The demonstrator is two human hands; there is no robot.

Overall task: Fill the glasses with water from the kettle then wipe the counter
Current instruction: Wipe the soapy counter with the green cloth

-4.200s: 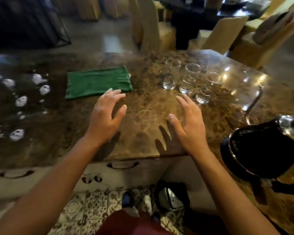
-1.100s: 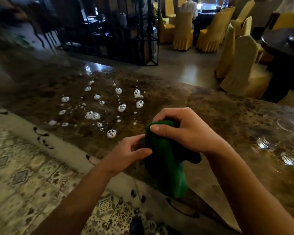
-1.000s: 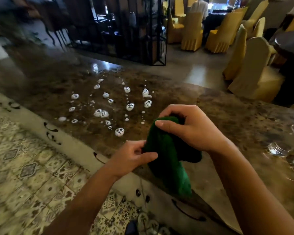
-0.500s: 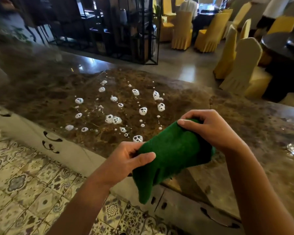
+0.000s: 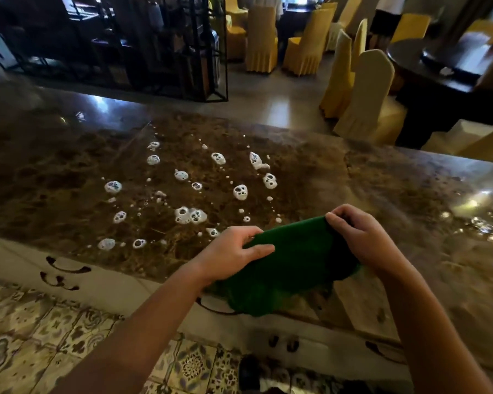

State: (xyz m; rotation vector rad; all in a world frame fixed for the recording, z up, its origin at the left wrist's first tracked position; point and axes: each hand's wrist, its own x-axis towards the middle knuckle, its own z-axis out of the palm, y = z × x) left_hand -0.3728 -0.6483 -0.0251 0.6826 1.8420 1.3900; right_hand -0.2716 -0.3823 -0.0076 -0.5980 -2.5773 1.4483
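Note:
A dark green cloth (image 5: pixel 293 263) hangs stretched between both hands just above the near edge of the brown marble counter (image 5: pixel 69 177). My left hand (image 5: pixel 231 251) pinches its left end and my right hand (image 5: pixel 362 240) pinches its right end. Several white foam blobs (image 5: pixel 190 215) dot the counter to the left of and beyond the cloth. Glints of the glasses (image 5: pixel 484 226) show at the far right, blurred. The kettle is out of view.
The counter's pale front (image 5: pixel 69 277) with dark curved drawer handles runs below the cloth. Patterned floor tiles (image 5: pixel 40 336) lie near my feet. Beyond the counter stand yellow-covered chairs (image 5: pixel 365 92), a dark round table (image 5: pixel 450 69) and a black metal shelf (image 5: pixel 168 44).
The cloth, bunched and hanging from my right hand a second ago, is now pulled out wide between both hands. The view has shifted slightly left across the foam spots.

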